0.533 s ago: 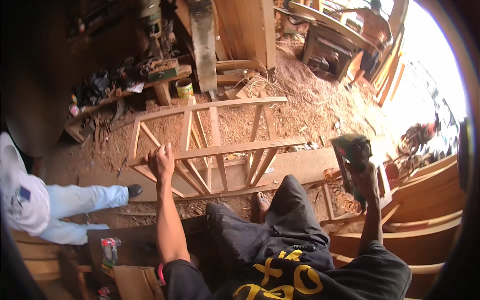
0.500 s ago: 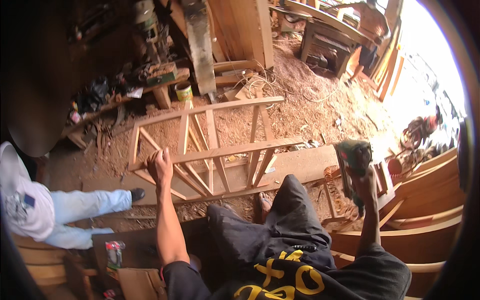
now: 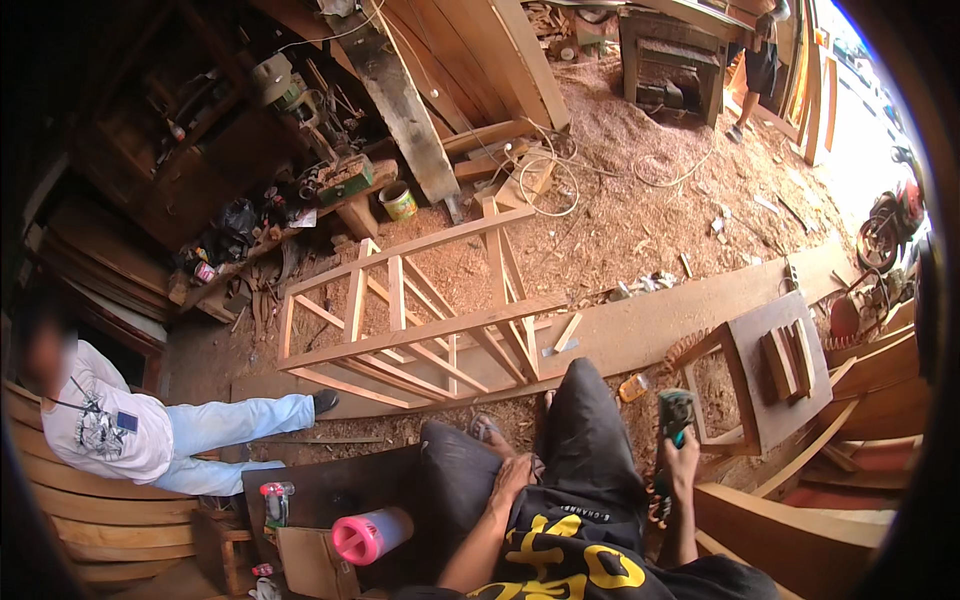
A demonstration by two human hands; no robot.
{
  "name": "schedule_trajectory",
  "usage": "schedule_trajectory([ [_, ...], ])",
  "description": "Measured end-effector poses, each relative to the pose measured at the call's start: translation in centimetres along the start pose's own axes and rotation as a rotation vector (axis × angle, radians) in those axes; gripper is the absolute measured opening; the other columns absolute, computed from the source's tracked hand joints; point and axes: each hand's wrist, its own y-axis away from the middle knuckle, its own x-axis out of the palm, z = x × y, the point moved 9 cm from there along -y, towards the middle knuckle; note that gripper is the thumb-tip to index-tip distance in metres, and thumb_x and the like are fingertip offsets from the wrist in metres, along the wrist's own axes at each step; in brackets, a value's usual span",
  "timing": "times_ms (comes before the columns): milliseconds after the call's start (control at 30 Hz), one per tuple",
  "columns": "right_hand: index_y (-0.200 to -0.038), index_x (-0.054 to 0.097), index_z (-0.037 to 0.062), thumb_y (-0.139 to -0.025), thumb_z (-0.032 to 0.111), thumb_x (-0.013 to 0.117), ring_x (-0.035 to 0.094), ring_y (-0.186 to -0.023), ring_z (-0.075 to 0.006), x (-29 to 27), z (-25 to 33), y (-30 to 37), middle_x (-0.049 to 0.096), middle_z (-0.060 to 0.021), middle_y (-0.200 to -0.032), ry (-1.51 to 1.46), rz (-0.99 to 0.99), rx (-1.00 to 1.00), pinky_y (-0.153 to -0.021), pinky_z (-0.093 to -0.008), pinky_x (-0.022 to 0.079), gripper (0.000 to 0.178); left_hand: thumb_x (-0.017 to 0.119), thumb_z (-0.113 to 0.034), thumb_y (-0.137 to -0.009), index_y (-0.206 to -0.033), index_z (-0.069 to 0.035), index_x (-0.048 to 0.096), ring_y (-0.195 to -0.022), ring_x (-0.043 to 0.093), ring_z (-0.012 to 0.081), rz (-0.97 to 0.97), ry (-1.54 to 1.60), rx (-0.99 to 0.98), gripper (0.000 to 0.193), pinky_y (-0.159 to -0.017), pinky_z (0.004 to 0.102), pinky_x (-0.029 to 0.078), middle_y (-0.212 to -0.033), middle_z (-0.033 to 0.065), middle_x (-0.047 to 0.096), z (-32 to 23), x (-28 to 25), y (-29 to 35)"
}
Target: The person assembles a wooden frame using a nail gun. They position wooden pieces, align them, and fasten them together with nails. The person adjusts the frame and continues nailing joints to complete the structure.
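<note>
My right hand (image 3: 684,462) is closed around the handle of a dark green nail gun (image 3: 676,412), held upright beside my right knee. An orange coiled hose (image 3: 690,350) shows beyond it. My left hand (image 3: 514,474) rests on my lap against the dark trousers; its fingers are bent and partly hidden, and I cannot tell whether anything is in them. In front of my knees lies a long wooden frame (image 3: 430,328) with crosspieces and slanting legs, touched by neither hand. To the right stands a stool-like wooden piece (image 3: 752,350) with wood blocks (image 3: 788,358) on it.
A person in light jeans (image 3: 240,415) sits at the left; another person's legs (image 3: 757,85) show at the back right. A pink-lidded bottle (image 3: 372,537) and a cardboard box (image 3: 315,563) are near my left side. Shavings cover the floor (image 3: 640,220). Curved boards (image 3: 780,520) lie right.
My left hand has let go of the wooden frame and come down to my lap. My right hand has moved lower and inward with the nail gun. The view has shifted.
</note>
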Motion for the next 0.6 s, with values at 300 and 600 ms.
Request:
schedule_trajectory([
  [300,-0.151,0.029,0.0024,-0.08,0.004,0.055,0.058,-0.113,-0.0481,6.3,3.4,3.3,0.059,-0.0329,-0.121,0.013,0.221,0.116,-0.097,-0.0496,0.046,0.076,0.061,-0.031,-0.093,-0.115,-0.008,0.068,-0.108,0.065,0.0365,-0.17,0.272,-0.277,0.032,-0.091,0.0434,0.051,-0.111,0.0172,0.07,2.8,-1.3,-1.4],
  [600,-0.152,0.026,0.0009,-0.087,0.007,0.059,0.052,-0.123,-0.0464,8.3,8.6,5.3,0.052,-0.0307,-0.135,0.205,0.305,-0.062,-0.104,-0.0472,0.041,0.073,0.061,-0.027,-0.093,-0.114,-0.008,0.068,-0.106,0.065,0.0357,-0.26,0.379,-0.23,0.029,-0.09,0.042,0.051,-0.11,0.0161,0.07,3.2,-1.5,-1.2],
])
